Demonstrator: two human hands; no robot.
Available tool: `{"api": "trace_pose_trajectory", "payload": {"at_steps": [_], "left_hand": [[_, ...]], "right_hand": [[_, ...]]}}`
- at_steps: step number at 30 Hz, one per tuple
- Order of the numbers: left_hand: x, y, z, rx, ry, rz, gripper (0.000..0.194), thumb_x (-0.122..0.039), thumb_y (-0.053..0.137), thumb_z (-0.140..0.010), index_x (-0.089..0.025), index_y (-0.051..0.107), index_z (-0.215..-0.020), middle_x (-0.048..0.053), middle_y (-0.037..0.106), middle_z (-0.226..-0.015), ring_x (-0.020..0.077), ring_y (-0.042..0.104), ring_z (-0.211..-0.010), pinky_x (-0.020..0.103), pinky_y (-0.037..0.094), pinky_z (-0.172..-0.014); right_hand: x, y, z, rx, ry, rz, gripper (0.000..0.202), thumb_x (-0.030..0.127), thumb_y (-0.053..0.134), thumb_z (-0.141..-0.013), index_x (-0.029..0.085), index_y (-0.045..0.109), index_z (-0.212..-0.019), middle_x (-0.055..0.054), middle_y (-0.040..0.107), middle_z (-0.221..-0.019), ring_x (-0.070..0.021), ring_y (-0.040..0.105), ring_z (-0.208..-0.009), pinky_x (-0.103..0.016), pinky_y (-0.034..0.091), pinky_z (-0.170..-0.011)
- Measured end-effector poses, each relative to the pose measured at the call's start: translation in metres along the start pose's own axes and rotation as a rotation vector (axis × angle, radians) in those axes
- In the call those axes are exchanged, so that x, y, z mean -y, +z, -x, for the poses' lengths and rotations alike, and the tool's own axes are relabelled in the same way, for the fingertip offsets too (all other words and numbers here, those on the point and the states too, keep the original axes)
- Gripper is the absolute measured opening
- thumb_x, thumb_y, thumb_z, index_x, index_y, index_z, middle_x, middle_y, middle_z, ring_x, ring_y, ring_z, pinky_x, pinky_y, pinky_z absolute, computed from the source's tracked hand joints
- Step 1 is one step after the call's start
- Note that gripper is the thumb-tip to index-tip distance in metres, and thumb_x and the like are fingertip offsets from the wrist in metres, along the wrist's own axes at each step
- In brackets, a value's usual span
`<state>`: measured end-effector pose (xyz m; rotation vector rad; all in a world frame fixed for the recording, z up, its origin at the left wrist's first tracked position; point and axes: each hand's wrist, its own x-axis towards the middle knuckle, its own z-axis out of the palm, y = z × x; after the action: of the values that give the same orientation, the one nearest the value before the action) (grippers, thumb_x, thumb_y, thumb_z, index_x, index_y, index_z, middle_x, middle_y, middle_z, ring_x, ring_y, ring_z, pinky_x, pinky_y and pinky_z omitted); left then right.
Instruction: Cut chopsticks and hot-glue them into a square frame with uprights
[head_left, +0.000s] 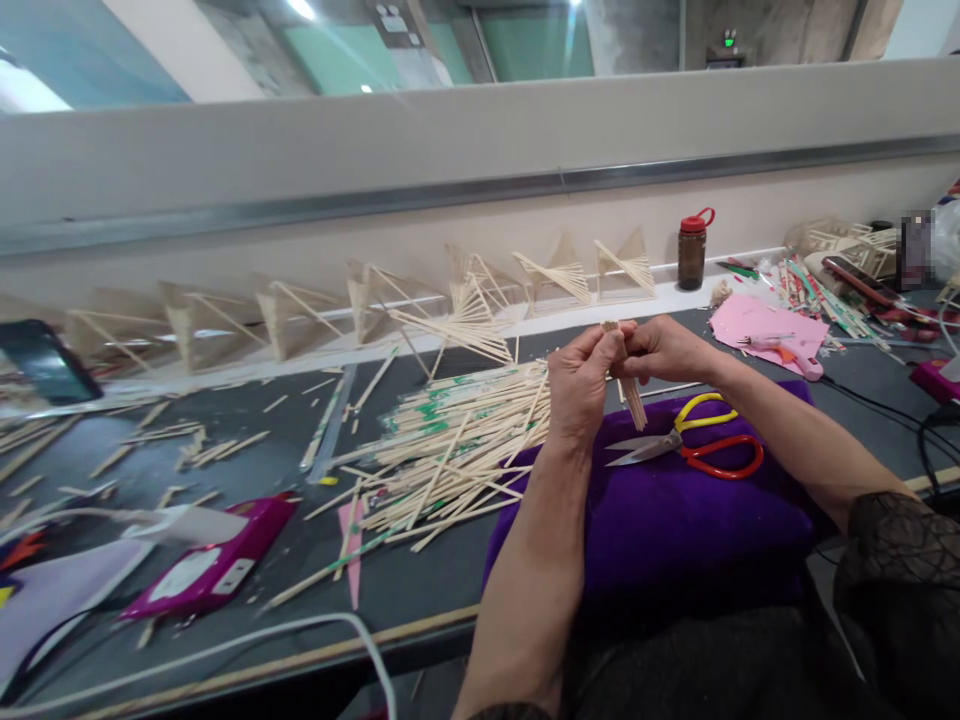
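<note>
Both hands meet above a purple cloth [675, 540] at the table's front edge. My left hand [583, 375] is closed round a small bundle of wooden sticks [634, 402], whose lower ends show below the fingers. Against the bundle's upper part, my right hand [664, 350] is closed too, its fingertips pinching at the sticks; exactly what they grip is partly hidden. Below the hands, scissors [679, 440] with one yellow and one red handle lie on the cloth, blades apart. Left of my left hand spreads a big pile of loose wooden chopsticks [450, 440], some in printed wrappers.
Several fan-shaped stick structures [480, 300] line the wall. A brown bottle [691, 252] with a red cap stands behind my right hand. Pink paper [765, 325] with a glue gun [795, 355] lies right. A magenta power strip [214, 560], a white cable [300, 622] and a phone [49, 360] are left.
</note>
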<state>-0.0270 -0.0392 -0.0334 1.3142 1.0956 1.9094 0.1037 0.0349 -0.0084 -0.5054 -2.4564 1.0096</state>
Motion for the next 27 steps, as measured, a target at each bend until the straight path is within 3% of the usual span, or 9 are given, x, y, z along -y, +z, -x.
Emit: {"api": "trace_pose_trajectory", "payload": {"at_steps": [4,10,17,19,22,24,27], "left_hand": [[-0.001,0.0,0.0,-0.011,-0.032,-0.003,0.036,-0.052,0.081,-0.071,-0.018,0.082,-0.082,0.005,0.077,-0.077,0.02,0.07,-0.079,0.031,0.055,-0.075],[-0.007,-0.003,-0.001,-0.018,-0.075,-0.025,0.029,-0.048,0.081,-0.072,-0.019,0.081,-0.077,0.003,0.077,-0.077,0.0189,0.069,-0.077,0.032,0.054,-0.077],[-0.005,-0.01,-0.006,0.061,-0.277,0.12,0.03,-0.048,0.085,-0.064,-0.02,0.079,-0.074,0.005,0.078,-0.08,0.0162,0.068,-0.075,0.03,0.053,-0.074],[-0.006,-0.01,-0.006,0.065,-0.319,0.137,0.024,-0.043,0.083,-0.067,-0.02,0.079,-0.072,0.006,0.078,-0.082,0.0166,0.068,-0.076,0.031,0.053,-0.076],[-0.009,-0.007,-0.004,0.075,-0.348,0.122,0.014,-0.035,0.077,-0.074,-0.022,0.078,-0.071,0.006,0.078,-0.085,0.0184,0.07,-0.083,0.033,0.053,-0.081],[-0.01,-0.005,-0.002,0.086,-0.351,0.096,0.012,-0.034,0.074,-0.077,-0.024,0.078,-0.071,0.006,0.078,-0.085,0.0197,0.07,-0.088,0.035,0.052,-0.084],[-0.011,-0.002,-0.001,0.112,-0.347,0.055,0.013,-0.034,0.072,-0.078,-0.025,0.078,-0.071,0.006,0.078,-0.086,0.0212,0.07,-0.091,0.037,0.052,-0.087]], "right_hand": [[0.002,0.001,0.0,0.002,0.028,-0.022,0.018,0.019,0.062,-0.084,0.014,0.065,-0.068,0.003,0.064,-0.06,-0.0062,0.059,-0.055,-0.019,0.045,-0.056],[0.003,-0.016,0.002,0.135,0.084,0.055,0.013,0.027,0.07,-0.081,0.015,0.073,-0.077,0.002,0.067,-0.063,-0.0076,0.059,-0.055,-0.021,0.043,-0.053],[0.002,-0.039,0.021,-0.06,0.102,-0.001,0.022,0.031,0.062,-0.087,0.014,0.074,-0.08,-0.001,0.068,-0.066,-0.0099,0.061,-0.059,-0.023,0.048,-0.058],[-0.002,-0.033,0.036,-0.067,0.129,0.115,0.024,0.032,0.059,-0.09,0.015,0.074,-0.081,-0.002,0.069,-0.067,-0.0106,0.061,-0.06,-0.024,0.047,-0.059],[-0.013,-0.011,0.069,0.079,0.165,0.45,0.022,0.028,0.058,-0.092,0.016,0.076,-0.086,-0.007,0.074,-0.08,-0.0156,0.066,-0.071,-0.028,0.048,-0.067],[-0.022,0.006,0.092,0.194,0.154,0.59,0.024,0.028,0.06,-0.093,0.017,0.076,-0.105,-0.011,0.075,-0.104,-0.0216,0.069,-0.09,-0.033,0.05,-0.078],[-0.032,0.024,0.116,0.205,0.119,0.665,0.034,0.025,0.057,-0.095,0.015,0.068,-0.125,-0.015,0.069,-0.124,-0.0261,0.065,-0.113,-0.038,0.048,-0.098]]}}
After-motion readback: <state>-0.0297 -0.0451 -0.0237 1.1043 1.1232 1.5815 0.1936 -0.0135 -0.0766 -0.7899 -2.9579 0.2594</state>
